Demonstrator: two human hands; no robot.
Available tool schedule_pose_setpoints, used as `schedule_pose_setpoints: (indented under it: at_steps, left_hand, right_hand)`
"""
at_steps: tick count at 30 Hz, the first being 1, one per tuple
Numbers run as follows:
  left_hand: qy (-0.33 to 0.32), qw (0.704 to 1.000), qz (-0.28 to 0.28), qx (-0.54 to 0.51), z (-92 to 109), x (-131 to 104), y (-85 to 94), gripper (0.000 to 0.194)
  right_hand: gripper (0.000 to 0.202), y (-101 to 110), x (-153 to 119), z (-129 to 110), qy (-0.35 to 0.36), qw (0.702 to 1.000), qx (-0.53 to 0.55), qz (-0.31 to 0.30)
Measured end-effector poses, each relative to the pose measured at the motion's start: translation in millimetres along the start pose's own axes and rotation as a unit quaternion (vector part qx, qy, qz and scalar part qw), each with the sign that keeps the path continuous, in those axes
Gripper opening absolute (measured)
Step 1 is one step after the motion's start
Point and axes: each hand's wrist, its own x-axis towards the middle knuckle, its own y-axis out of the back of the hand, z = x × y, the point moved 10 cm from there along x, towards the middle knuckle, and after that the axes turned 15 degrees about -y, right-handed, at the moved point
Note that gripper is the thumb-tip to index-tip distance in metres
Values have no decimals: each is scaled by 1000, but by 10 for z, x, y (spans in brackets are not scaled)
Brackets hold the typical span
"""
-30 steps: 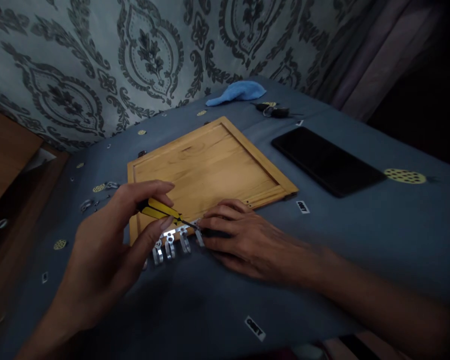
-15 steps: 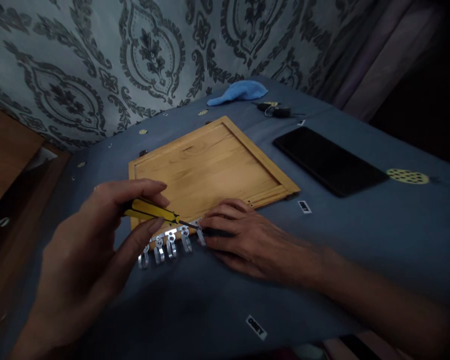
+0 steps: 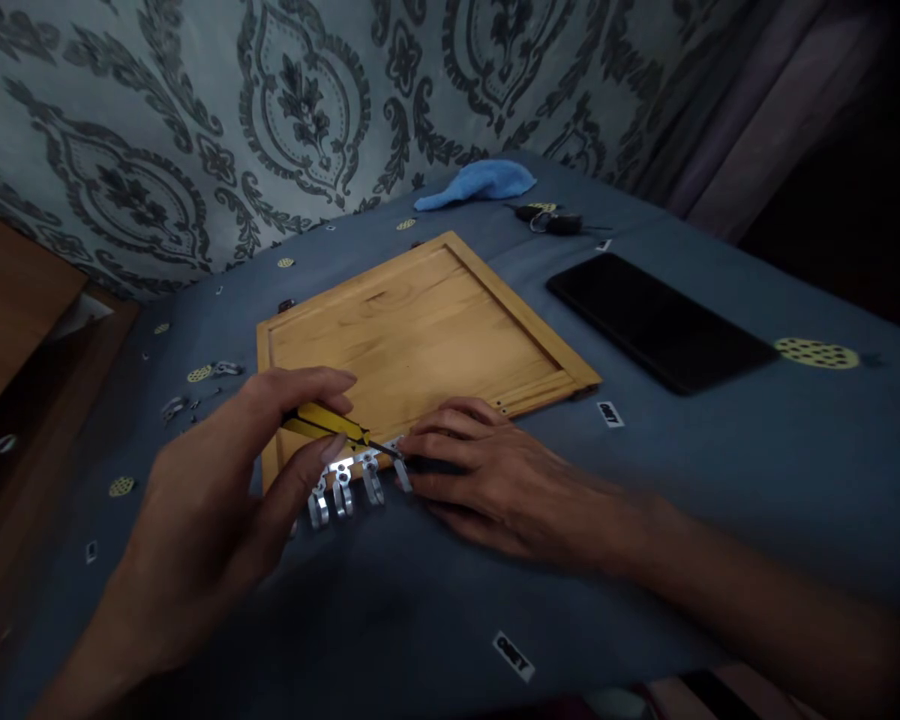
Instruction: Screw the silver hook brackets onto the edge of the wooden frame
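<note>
Left hand [image 3: 210, 500] pinches screwdriver [image 3: 326, 422] between thumb and fingers, tip at the right end of hook rail [image 3: 343, 474]. Rail lies along board [image 3: 412, 340]'s near edge. Right hand [image 3: 495, 480] bent-fingered beside tip; cannot tell whether gripping.

yellow screwdriver [image 3: 328, 424] 1 | panel [image 3: 420, 340] 1 | rail hooks [image 3: 343, 496] 5 | black slab [image 3: 656, 322] 1 | cloth [image 3: 480, 186] 1

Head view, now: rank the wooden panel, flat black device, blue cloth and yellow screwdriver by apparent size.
1. Wooden panel
2. Flat black device
3. Blue cloth
Yellow screwdriver: unsure against the cloth; nearer, and partly hidden by the left hand.
</note>
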Motion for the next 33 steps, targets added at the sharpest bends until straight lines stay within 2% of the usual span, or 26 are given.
schedule_pose_setpoints:
  at_steps: [5, 10, 17, 21, 23, 26, 29, 33]
  left_hand:
    - [-53, 995, -26, 77, 98, 53, 10, 26]
    - [-90, 990, -42, 97, 140, 53, -6, 24]
    - [-116, 986, -45, 112, 168, 53, -47, 26]
    - [-124, 985, -25, 121, 180, 59, -65, 26]
    - [-115, 986, -12, 121, 170, 56, -57, 23]
    - [-62, 993, -6, 103, 82, 34, -40, 22]
    - [-7, 998, 10, 63, -20, -4, 0, 30]
    - [11, 1000, 19, -16, -84, -31, -8, 39]
  right_hand:
    - [23, 3, 6, -3, -5, 1000, -1, -3]
    - [22, -2, 5, -3, -6, 1000, 0, -5]
    - [23, -4, 9, 1, -7, 1000, -3, -8]
    - [23, -3, 7, 0, -6, 1000, -4, -8]
    - [23, -3, 7, -1, -6, 1000, -4, -10]
    - [22, 6, 9, -7, -6, 1000, -2, -11]
    - [23, 14, 12, -9, -7, 1000, 1, -12]
    - [23, 4, 13, -7, -6, 1000, 2, -16]
